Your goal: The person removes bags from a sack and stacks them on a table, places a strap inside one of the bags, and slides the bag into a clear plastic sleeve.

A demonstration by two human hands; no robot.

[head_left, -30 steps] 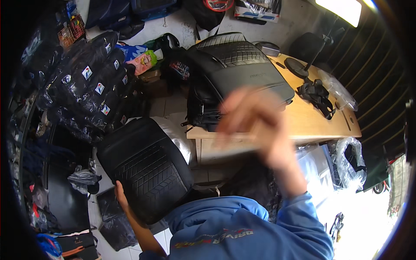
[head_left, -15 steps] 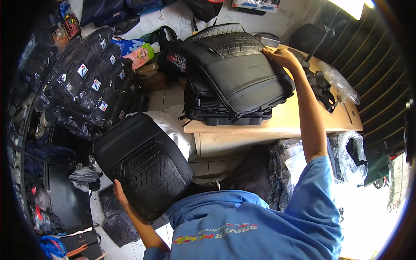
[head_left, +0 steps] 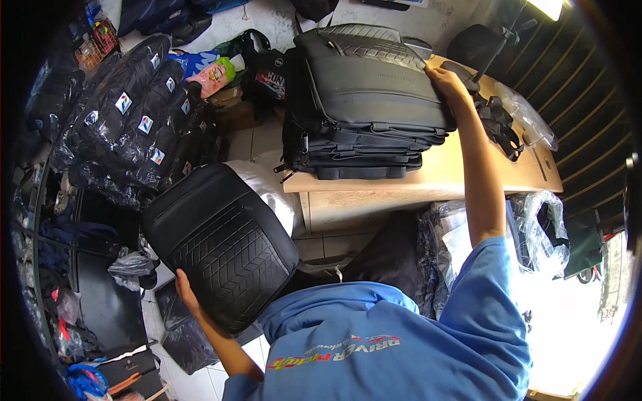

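Observation:
A flat black backpack [head_left: 224, 234] with a quilted chevron panel rests tilted against my lap at the lower left. My left hand [head_left: 187, 293] grips its lower left edge, the fingers partly hidden behind it. On the wooden table lies a stack of black bags [head_left: 368, 147] with zips and straps showing along the near side. Topmost is another black backpack [head_left: 381, 90] with a smooth front and a quilted far end. At its right far corner my right hand [head_left: 449, 87] is closed on the edge, with some fingertips out of sight.
Plastic-wrapped black bags [head_left: 127, 120] are piled at the left. The wooden table [head_left: 495, 167] holds black straps [head_left: 498, 127] and clear plastic [head_left: 528, 117] at its right. Wrapped goods [head_left: 455, 234] stand below its near edge. A lamp [head_left: 545, 8] hangs at the upper right.
The top backpack on the table has turned and shifted to lie more squarely over the stack, my right hand staying on its corner. The backpack in my left hand has barely moved.

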